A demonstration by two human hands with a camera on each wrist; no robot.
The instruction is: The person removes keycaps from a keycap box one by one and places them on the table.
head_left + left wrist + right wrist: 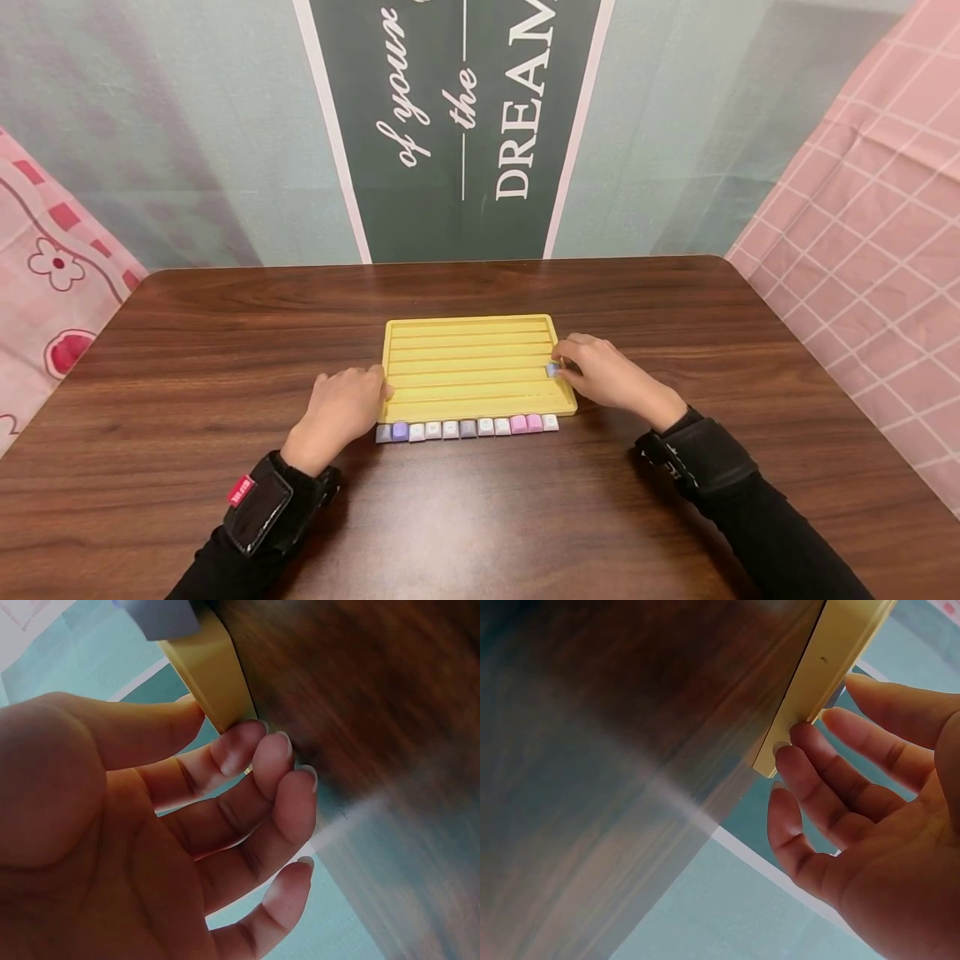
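A yellow keycap tray with long raised ribs lies on the table. My left hand grips its left edge; in the left wrist view the thumb is on top and fingertips touch the side wall. At the right edge, my right hand pinches a bluish-grey keycap between thumb and index finger, low over the tray. In the right wrist view, the other fingers touch the outer wall of the tray, and the keycap is mostly hidden.
Along the tray's near edge runs a row of several keycaps in grey, purple, white and pink. The brown wooden table extends around them. Behind its far edge hangs a green cloth with lettering, and pink cloths flank both sides.
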